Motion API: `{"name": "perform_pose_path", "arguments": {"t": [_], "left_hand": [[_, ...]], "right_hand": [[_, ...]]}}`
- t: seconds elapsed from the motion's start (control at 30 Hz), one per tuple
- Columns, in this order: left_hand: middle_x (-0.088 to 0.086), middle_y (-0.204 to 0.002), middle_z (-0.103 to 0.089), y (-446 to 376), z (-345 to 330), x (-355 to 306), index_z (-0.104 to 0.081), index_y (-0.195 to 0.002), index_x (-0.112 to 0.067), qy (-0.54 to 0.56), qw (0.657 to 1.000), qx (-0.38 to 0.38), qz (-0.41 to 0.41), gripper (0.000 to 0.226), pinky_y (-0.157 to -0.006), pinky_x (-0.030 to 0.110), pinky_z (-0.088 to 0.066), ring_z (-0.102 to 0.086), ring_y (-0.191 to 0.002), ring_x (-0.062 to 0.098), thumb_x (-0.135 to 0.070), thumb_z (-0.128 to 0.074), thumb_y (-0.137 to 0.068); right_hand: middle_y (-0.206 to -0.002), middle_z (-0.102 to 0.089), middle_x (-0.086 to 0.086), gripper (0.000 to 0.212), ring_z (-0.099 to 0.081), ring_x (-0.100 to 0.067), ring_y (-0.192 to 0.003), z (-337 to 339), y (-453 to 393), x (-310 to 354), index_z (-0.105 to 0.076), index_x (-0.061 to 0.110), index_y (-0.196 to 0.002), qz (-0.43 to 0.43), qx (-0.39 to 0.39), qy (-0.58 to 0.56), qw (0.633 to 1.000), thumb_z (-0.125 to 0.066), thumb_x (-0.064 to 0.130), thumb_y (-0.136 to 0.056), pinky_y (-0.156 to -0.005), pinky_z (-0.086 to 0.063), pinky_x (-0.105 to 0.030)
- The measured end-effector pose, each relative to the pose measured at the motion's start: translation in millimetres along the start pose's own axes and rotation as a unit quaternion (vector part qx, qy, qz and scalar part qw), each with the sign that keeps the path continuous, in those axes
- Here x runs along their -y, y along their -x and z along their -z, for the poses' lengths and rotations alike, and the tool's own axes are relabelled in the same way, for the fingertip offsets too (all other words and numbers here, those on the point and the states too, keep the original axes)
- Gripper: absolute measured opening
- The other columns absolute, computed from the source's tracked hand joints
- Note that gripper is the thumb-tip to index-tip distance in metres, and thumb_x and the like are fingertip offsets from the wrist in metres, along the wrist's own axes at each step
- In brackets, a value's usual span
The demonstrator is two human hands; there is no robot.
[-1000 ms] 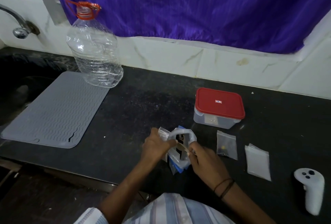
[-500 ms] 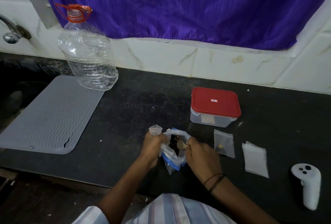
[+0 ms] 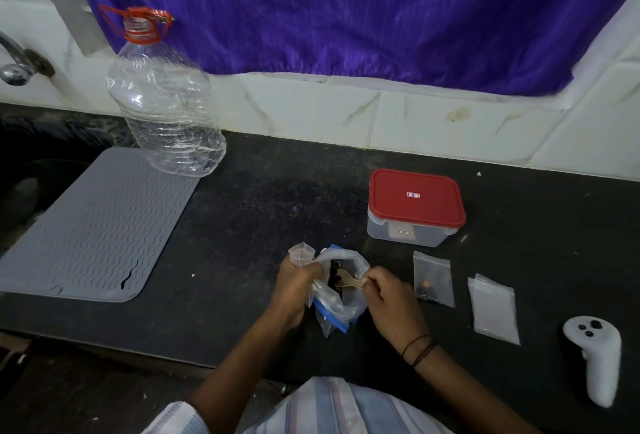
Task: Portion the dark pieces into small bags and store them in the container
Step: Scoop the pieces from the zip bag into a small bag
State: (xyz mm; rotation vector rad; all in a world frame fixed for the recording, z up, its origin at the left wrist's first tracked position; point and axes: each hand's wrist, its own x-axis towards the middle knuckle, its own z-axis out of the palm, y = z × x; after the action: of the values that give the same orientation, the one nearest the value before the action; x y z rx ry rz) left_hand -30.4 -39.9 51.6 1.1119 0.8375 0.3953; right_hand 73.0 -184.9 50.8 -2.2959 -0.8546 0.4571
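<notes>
- I judge this as the scooping step: my right hand (image 3: 388, 302) pinches the handle of a small wooden spoon (image 3: 348, 280) whose bowl is down inside the open zip bag (image 3: 341, 298), among the dark pieces (image 3: 335, 269).
- My left hand (image 3: 294, 289) has its grip clamped on the near rim of that zip bag, holding the mouth open, and the same fingers also hold an empty small bag (image 3: 302, 254) that sticks up above the knuckles.
- Both forearms reach in from the bottom edge, wrists bent inward, so the two hands meet over the front of the black table (image 3: 263, 225).
- Next, I think, the loaded spoon must lift clear of the rim and tip into the small bag's mouth; that bag looks barely open, so it needs spreading first.
- One filled bag (image 3: 433, 279) lies flat just right of my hand, a spare bag (image 3: 493, 309) beyond it.
- The red-lidded container (image 3: 415, 206) sits closed behind them, not yet loaded as far as I can tell.
</notes>
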Motion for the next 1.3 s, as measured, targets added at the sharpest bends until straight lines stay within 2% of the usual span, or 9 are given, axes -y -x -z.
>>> {"name": "perform_pose_path", "arguments": {"t": [0.13,0.3,0.53,0.63,0.93,1.03,1.13,1.23,1.3], "left_hand": [[0.001,-0.062,-0.057,1.2,-0.2,-1.8,-0.054,-0.077,-0.008,-0.018,1.0,-0.007,-0.021,0.026,-0.055,0.028,-0.05,-0.059,-0.059,0.015,0.017,-0.052,-0.08],[0.009,-0.086,-0.067,0.1,5.3,3.5,-0.059,-0.102,-0.006,-0.049,0.998,0.002,-0.049,0.024,-0.071,0.034,-0.057,-0.069,-0.08,0.022,0.001,-0.071,-0.082],[-0.002,-0.086,-0.063,8.4,11.2,-9.0,-0.054,-0.095,-0.02,-0.18,0.964,-0.092,-0.172,0.029,-0.067,0.026,-0.055,-0.063,-0.076,0.007,-0.022,-0.081,-0.083],[-0.005,-0.088,-0.062,11.7,9.8,-17.1,-0.053,-0.095,-0.025,-0.223,0.949,-0.084,-0.207,0.032,-0.064,0.015,-0.05,-0.061,-0.077,-0.001,-0.019,-0.081,-0.082],[-0.01,-0.084,-0.06,7.4,-1.3,-18.6,-0.047,-0.088,-0.038,-0.322,0.898,-0.038,-0.297,0.043,-0.065,0.014,-0.048,-0.059,-0.08,0.003,-0.018,-0.083,-0.077],[-0.013,-0.085,-0.059,3.1,-3.8,-13.9,-0.047,-0.091,-0.037,-0.339,0.888,-0.035,-0.309,0.038,-0.066,0.02,-0.049,-0.06,-0.078,0.006,-0.023,-0.08,-0.078],[-0.013,-0.087,-0.058,2.1,-4.2,-12.2,-0.052,-0.098,-0.028,-0.35,0.877,-0.03,-0.328,0.032,-0.068,0.026,-0.05,-0.059,-0.081,0.008,-0.03,-0.078,-0.079],[-0.013,-0.083,-0.058,2.1,-5.7,-12.4,-0.053,-0.094,-0.026,-0.349,0.873,-0.029,-0.34,0.028,-0.066,0.023,-0.048,-0.057,-0.078,0.005,-0.031,-0.077,-0.08],[-0.014,-0.083,-0.059,1.6,-4.9,-12.1,-0.052,-0.093,-0.03,-0.336,0.881,-0.035,-0.331,0.027,-0.067,0.022,-0.047,-0.058,-0.079,0.005,-0.036,-0.074,-0.079]], "right_hand": [[-0.067,-0.059,0.006,0.018,-0.056,-0.006,-0.059,-4.6,1.5,-3.6,-0.06,0.027,-0.082,-0.028,-0.013,-0.09,0.996,-0.051,0.022,-0.096,-0.055,-0.048,-0.027],[-0.065,-0.06,0.004,0.019,-0.055,-0.01,-0.058,-0.2,3.9,-6.2,-0.064,0.026,-0.081,-0.065,-0.047,-0.172,0.982,-0.054,0.018,-0.095,-0.057,-0.05,-0.033],[-0.06,-0.057,-0.002,0.018,-0.05,-0.017,-0.054,29.7,20.1,0.5,-0.067,0.022,-0.081,-0.066,-0.084,-0.236,0.966,-0.056,0.015,-0.094,-0.053,-0.044,-0.034],[-0.054,-0.054,0.001,0.02,-0.048,-0.012,-0.05,42.4,26.2,9.0,-0.068,0.022,-0.081,-0.068,-0.095,-0.264,0.958,-0.056,0.014,-0.094,-0.051,-0.041,-0.031],[-0.051,-0.05,0.004,0.019,-0.045,-0.009,-0.048,70.5,29.5,48.1,-0.068,0.017,-0.082,-0.016,-0.104,-0.312,0.944,-0.056,0.011,-0.094,-0.044,-0.038,-0.026],[-0.053,-0.055,0.009,0.017,-0.048,-0.006,-0.05,70.0,23.3,55.9,-0.069,0.018,-0.083,0.013,-0.103,-0.265,0.959,-0.058,0.012,-0.093,-0.05,-0.04,-0.026],[-0.062,-0.061,0.012,0.012,-0.056,-0.006,-0.056,66.5,19.0,62.6,-0.068,0.02,-0.086,0.117,-0.113,-0.115,0.98,-0.06,0.015,-0.092,-0.051,-0.043,-0.021],[-0.078,-0.065,0.008,0.017,-0.061,-0.007,-0.068,62.9,14.7,68.9,-0.067,0.021,-0.097,0.275,-0.091,0.089,0.953,-0.05,0.025,-0.094,-0.06,-0.054,-0.028],[-0.086,-0.067,0.002,0.026,-0.064,-0.015,-0.076,62.8,8.3,71.8,-0.068,0.019,-0.102,0.316,-0.051,0.142,0.937,-0.044,0.023,-0.094,-0.064,-0.056,-0.036]]}}
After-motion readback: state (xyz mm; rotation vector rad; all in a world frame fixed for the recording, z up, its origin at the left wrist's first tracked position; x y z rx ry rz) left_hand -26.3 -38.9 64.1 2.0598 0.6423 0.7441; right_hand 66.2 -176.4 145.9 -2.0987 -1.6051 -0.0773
